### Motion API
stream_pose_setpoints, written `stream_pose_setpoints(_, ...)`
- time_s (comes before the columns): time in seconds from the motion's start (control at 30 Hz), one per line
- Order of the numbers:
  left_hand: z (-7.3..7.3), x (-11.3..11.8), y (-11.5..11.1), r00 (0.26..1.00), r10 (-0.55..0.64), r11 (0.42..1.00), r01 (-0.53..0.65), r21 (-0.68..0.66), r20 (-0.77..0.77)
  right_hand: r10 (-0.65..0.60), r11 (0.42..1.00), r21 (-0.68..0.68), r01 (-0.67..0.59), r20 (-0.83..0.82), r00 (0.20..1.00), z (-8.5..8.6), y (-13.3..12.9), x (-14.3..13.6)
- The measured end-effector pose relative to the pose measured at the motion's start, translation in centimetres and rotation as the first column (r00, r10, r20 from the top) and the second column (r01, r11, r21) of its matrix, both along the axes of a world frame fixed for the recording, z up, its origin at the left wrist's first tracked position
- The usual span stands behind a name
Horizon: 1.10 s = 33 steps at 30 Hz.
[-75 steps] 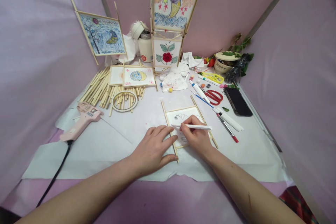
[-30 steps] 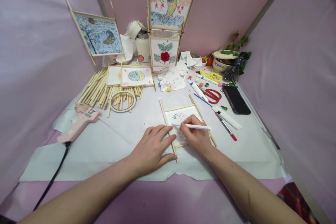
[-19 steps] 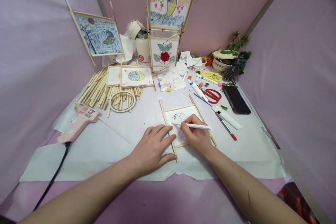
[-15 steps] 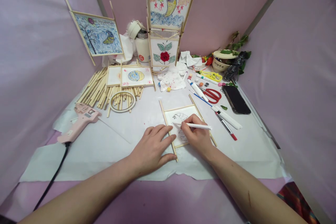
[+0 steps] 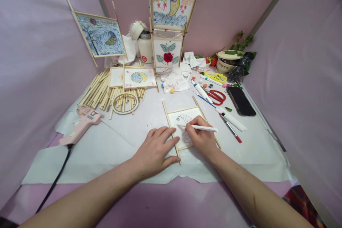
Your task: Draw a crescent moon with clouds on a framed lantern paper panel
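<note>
A small sheet of white paper (image 5: 173,133) in a frame of thin wooden sticks (image 5: 169,117) lies flat in front of me, bearing a black line drawing of a crescent moon and a star. My right hand (image 5: 202,137) pinches a slim white pen (image 5: 204,128), its tip on or just above the paper. The lower right of the drawing is partly covered by that hand. My left hand (image 5: 157,149) rests palm down with fingers spread, fingertips on the frame's left stick.
At the left are a pink glue gun (image 5: 81,124), a tape roll (image 5: 125,103) and a heap of wooden sticks (image 5: 97,87). Red scissors (image 5: 217,97), a red-capped pen (image 5: 231,129) and a phone (image 5: 241,101) lie right. Framed pictures (image 5: 168,52) stand behind.
The pen and my right hand have shifted very slightly to the right over the paper. My left hand stays in place on the frame.
</note>
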<state>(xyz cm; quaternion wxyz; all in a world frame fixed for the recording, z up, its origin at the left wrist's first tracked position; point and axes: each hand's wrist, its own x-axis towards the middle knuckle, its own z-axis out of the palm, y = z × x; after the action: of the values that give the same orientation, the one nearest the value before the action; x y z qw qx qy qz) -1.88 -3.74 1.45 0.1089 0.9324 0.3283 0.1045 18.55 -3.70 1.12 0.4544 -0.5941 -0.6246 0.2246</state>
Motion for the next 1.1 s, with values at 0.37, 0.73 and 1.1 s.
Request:
stream_pose_setpoints(0.37, -0.01, 0.02, 0.03, 1.0, -0.005, 1.0, 0.005, 0.003, -0.003, 0.043, 0.999, -0.024, -0.044, -0.024, 0.999, -0.15, 0.13, -0.19)
stream_pose_setpoints(0.73, -0.05, 0.04, 0.01, 1.0, -0.004, 1.0, 0.004, 0.002, 0.003, 0.019, 1.0, -0.016, -0.019, -0.009, 1.0, -0.31, 0.09, -0.08)
stream_pose_setpoints(1.1, -0.01, 0.07, 0.02, 1.0, -0.001, 1.0, 0.001, 0.004, -0.01, -0.021, 1.0, -0.011, 0.021, 0.007, 1.0, -0.14, 0.14, -0.09)
